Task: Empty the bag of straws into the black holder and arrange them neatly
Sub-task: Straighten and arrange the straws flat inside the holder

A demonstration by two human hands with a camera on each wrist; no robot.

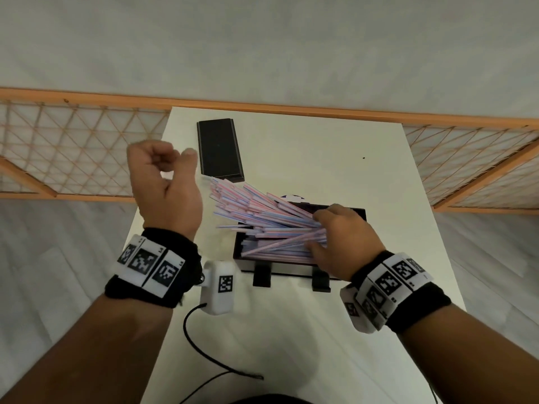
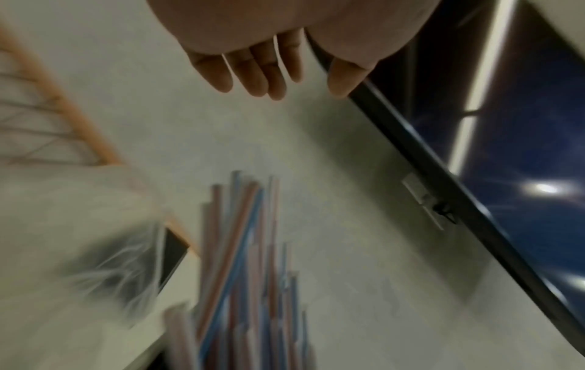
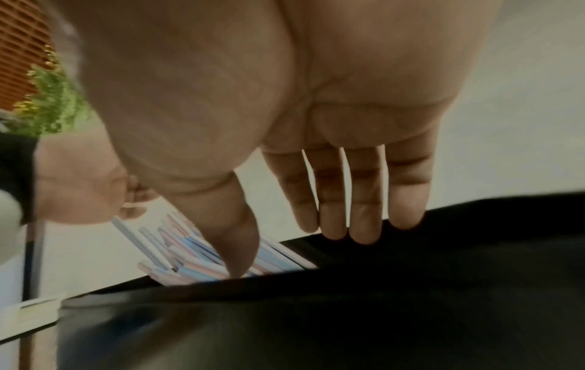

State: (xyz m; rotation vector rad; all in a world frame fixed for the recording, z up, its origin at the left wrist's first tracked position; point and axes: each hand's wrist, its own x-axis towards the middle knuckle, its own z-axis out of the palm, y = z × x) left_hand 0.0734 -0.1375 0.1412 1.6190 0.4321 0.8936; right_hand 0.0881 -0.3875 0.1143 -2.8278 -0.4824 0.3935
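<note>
We see a white table point(image 1: 291, 330) with a black holder point(image 1: 294, 265) near its middle. A black lid point(image 1: 219, 150) lies flat well beyond it. A bundle of striped straws point(image 1: 262, 217) sits partly in the holder, the far ends fanned out over its left wall. Our right hand point(image 1: 344, 243) rests on the straws, fingers straight, thumb touching them. Our left hand point(image 1: 163, 185) hovers left of the straws, fingers loosely curled, holding nothing.
</note>
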